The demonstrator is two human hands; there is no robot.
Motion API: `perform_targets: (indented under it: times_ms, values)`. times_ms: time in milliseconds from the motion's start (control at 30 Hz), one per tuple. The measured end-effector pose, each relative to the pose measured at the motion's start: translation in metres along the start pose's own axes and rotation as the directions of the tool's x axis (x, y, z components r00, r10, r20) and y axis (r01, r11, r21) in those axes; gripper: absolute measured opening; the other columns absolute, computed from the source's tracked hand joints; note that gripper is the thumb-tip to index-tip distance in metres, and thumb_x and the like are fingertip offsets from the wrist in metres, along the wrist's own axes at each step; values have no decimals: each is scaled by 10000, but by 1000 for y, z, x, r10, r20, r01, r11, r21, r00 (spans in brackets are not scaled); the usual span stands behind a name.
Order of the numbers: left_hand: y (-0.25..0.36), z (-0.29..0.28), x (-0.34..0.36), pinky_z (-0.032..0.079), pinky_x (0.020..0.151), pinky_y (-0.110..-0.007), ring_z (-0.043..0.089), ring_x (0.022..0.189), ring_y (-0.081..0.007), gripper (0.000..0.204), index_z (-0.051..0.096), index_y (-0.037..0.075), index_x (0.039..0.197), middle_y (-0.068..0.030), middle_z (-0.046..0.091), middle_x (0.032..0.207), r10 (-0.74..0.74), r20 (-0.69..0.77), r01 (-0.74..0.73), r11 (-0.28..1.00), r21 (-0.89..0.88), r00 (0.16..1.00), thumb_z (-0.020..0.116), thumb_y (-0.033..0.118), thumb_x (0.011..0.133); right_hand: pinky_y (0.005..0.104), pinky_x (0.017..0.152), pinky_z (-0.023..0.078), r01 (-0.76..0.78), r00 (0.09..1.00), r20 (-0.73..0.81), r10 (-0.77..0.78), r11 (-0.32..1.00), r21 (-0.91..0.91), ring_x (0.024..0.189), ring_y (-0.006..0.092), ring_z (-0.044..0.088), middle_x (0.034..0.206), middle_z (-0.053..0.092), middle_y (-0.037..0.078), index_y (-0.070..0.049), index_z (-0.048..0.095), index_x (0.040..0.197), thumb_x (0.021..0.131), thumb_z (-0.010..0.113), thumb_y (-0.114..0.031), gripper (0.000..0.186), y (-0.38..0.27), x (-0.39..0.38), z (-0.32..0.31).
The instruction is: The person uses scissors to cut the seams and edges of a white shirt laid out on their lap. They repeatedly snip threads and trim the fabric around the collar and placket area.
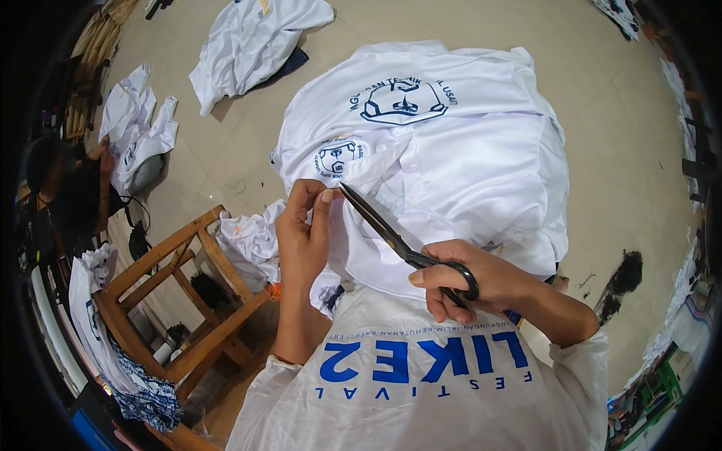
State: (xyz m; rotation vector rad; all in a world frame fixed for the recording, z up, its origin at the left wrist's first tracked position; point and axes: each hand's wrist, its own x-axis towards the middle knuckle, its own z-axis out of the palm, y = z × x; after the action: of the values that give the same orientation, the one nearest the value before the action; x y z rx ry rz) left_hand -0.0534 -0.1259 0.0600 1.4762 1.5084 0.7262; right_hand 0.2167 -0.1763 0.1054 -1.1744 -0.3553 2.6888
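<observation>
A white shirt (481, 158) with dark blue round emblems is spread in front of me, its near edge by my lap. My right hand (481, 282) grips a pair of black-handled scissors (383, 231), fingers through the loops. The blades look closed or nearly so, and point up and left across the shirt. My left hand (307, 218) is closed in a pinch of thumb and forefinger, right beside the scissor tips and just below the small emblem. What lies between those fingertips is too small to make out.
A wooden frame (214, 316) stands at the left, with a patterned garment (143, 391) hanging on its near side. White garments (252, 49) lie on the tiled floor beyond. Another person (68, 180) sits at the far left. A black patch (623, 282) marks the floor at right.
</observation>
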Motion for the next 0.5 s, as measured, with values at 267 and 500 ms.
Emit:
perform_targets:
  times_ms: [267,500]
  values:
    - [0,1,0,516,842,-250,702,948,-111,134,588,-25,1031,-97,750,932,6,-24,-6,1000,-18,1000,593,95,1091,265,347,385,-24,1000,-10,24,999,22,367,126,534,649,670,153,7,528,961,1001,673,-229,280,0,0,4]
    - [1,1,-2,525,837,-255,709,942,-118,131,595,-29,1020,-88,736,919,-1,-17,1,1000,-8,1000,601,85,1084,257,375,413,-4,1000,1,4,999,36,412,112,557,684,674,146,58,565,1000,980,709,-308,394,2,4,2]
